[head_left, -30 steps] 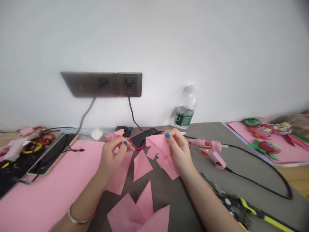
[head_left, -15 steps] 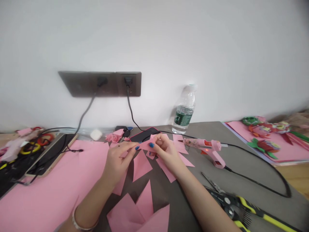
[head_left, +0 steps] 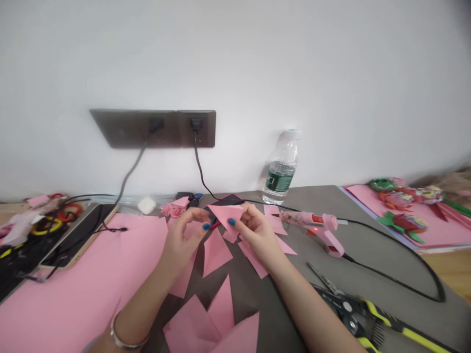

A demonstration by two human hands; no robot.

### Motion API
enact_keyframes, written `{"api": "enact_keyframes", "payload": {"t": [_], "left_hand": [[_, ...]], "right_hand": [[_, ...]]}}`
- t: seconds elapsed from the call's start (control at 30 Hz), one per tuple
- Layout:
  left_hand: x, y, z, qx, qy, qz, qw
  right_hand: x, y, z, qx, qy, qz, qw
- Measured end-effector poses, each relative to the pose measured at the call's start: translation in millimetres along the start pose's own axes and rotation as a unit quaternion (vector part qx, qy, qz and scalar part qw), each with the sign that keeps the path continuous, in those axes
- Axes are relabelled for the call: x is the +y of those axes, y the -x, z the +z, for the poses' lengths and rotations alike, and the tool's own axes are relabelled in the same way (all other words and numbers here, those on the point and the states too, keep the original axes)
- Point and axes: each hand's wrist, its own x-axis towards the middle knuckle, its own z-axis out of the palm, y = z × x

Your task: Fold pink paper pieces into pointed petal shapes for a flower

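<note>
My right hand [head_left: 253, 233] pinches a small pink paper triangle [head_left: 225, 214] between thumb and fingers, held just above the grey table [head_left: 368, 245]. Close on its left, my left hand [head_left: 184, 238] has its fingers curled at the triangle's corner, thumb and forefinger nearly touching it. Loose pink paper pieces [head_left: 215, 251] lie under and around both hands. A phone in a red case [head_left: 221, 202] lies just behind the hands.
A pink glue gun [head_left: 318, 226] with a black cable lies to the right, a water bottle [head_left: 281, 169] behind it. Black and yellow pliers [head_left: 368, 318] lie at lower right. A large pink sheet [head_left: 73, 284] covers the left; paper flowers [head_left: 403, 206] sit far right.
The right hand dropped the bigger pink pieces onto the table and now holds a single small triangle, turned up. The left hand has come in beside it.
</note>
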Motion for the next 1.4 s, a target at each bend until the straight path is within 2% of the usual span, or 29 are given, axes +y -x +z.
{"api": "enact_keyframes", "payload": {"t": [0.07, 0.2, 0.33, 0.43, 0.6, 0.7, 0.83, 0.93, 1.03, 1.13, 1.3, 1.4], "left_hand": [[0, 1, 1.9, -0.025, 0.012, -0.01, 1.0], [2, 2, 4.6, 0.001, 0.025, -0.038, 0.999], [8, 2, 3.8, -0.067, 0.046, -0.022, 0.996], [9, 4, 3.4, -0.121, 0.02, -0.012, 0.992], [8, 6, 4.6, -0.163, 0.001, 0.001, 0.987], [11, 6, 4.8, -0.157, -0.004, -0.001, 0.988], [11, 4, 3.6, -0.099, -0.014, -0.011, 0.995], [8, 4, 2.9, -0.069, -0.007, -0.004, 0.998], [7, 4, 3.0, -0.092, 0.013, -0.002, 0.996], [10, 4, 2.8, -0.124, 0.032, -0.002, 0.992], [17, 2, 1.4, -0.128, 0.03, -0.013, 0.991], [18, 1, 0.2, -0.15, 0.033, -0.028, 0.988]], "right_hand": [[-1, 1, 3, -0.029, 0.025, 0.022, 0.999], [-5, 3, 6, -0.122, 0.02, 0.066, 0.99], [-10, 3, 4, -0.108, 0.001, 0.07, 0.992], [-13, 3, 2, -0.101, 0.0, 0.074, 0.992], [-16, 5, 3, -0.128, -0.01, 0.114, 0.985], [-17, 6, 3, -0.126, -0.006, 0.11, 0.986], [-16, 6, 2, -0.144, 0.028, 0.1, 0.984], [-13, 3, 4, -0.113, 0.049, 0.08, 0.989], [-10, 1, 3, -0.057, -0.001, 0.045, 0.997], [-10, -1, -1, -0.032, -0.019, 0.042, 0.998], [-16, 0, -5, -0.12, 0.079, 0.08, 0.986], [-19, 2, -5, -0.15, 0.099, 0.074, 0.981]]}}
